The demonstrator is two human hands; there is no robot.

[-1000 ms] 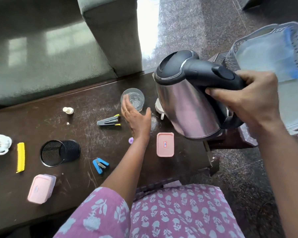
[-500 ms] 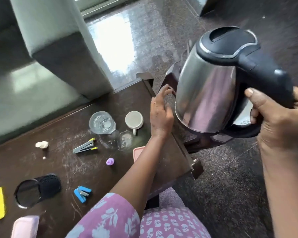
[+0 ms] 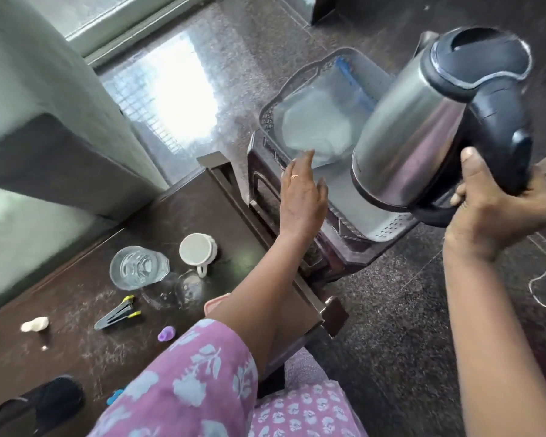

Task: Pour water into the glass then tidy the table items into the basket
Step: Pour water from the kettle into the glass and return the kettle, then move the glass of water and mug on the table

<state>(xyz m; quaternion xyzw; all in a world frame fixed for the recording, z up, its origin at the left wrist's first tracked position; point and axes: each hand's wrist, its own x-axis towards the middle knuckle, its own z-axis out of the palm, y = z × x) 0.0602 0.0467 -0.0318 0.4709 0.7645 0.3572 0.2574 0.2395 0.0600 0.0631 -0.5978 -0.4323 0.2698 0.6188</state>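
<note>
Both hands are up by the basket now: my right hand point(image 3: 498, 212) is wrapped tight around the black handle of the steel kettle point(image 3: 423, 121), holding it in the air, tipped a little, its base hanging over the near end of the basket point(image 3: 300, 89), while my left hand point(image 3: 303, 197) is flat and empty, fingers loose, reaching across the table's edge toward the basket's near rim. That basket sits on a dark stool point(image 3: 325, 247) just beside the table point(image 3: 76, 310), with a pale bag or sheet already lying in it. Back on the table, the glass point(image 3: 137, 268) stands with water in it, so I'd judge the pouring finished and the tidying just begun, the kettle being the first thing to go. Next I need to bring the kettle down upright into the basket, and my free hand looks placed to steady the rim or press the bag aside so the base lands flat. Then come the small things left out: the white cup point(image 3: 197, 249) beside the glass, the stapler point(image 3: 117, 313), the little purple piece point(image 3: 165, 334), the white bit point(image 3: 35, 324) and the black mesh holder point(image 3: 38, 405) lying on its side near me. Whether the glass itself goes in, full as it is, I can't say.
</note>
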